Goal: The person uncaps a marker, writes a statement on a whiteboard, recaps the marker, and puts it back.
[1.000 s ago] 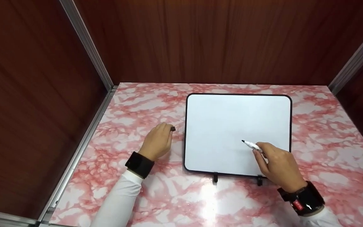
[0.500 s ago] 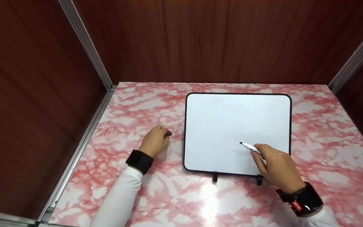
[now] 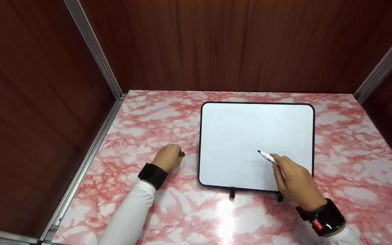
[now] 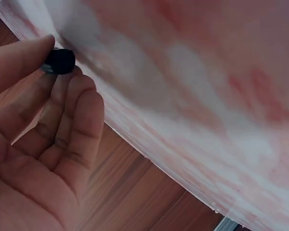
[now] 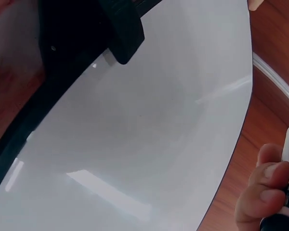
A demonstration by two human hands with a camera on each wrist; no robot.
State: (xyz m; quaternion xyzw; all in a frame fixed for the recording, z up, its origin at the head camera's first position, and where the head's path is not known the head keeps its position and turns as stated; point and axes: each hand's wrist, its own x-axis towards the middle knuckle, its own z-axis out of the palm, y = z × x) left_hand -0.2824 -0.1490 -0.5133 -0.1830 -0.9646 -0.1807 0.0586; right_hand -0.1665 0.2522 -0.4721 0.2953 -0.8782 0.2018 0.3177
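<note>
A white marker (image 3: 266,156) with its black tip bare leans up and left in my right hand (image 3: 298,183), pinched between thumb and fingers. Behind it stands a whiteboard (image 3: 233,136) in a black frame, its white face unmarked; the marker tip overlaps the face in the head view. My left hand (image 3: 167,158) is left of the board, low over the table. Between its thumb and fingertips it pinches a small black cap (image 4: 61,61), of which only the end (image 3: 181,154) shows in the head view. The right wrist view catches my right fingers (image 5: 267,192) around the marker.
The board rests on two small black feet (image 3: 232,193) on a red-and-white marbled table (image 3: 148,122). Dark wood panels (image 3: 216,44) close off the back and sides, with a metal rail (image 3: 80,170) along the left edge. Light glares on the tabletop in front.
My left hand has drawn back toward me with the cap and turned slightly. My right hand and the marker have shifted a little to the left.
</note>
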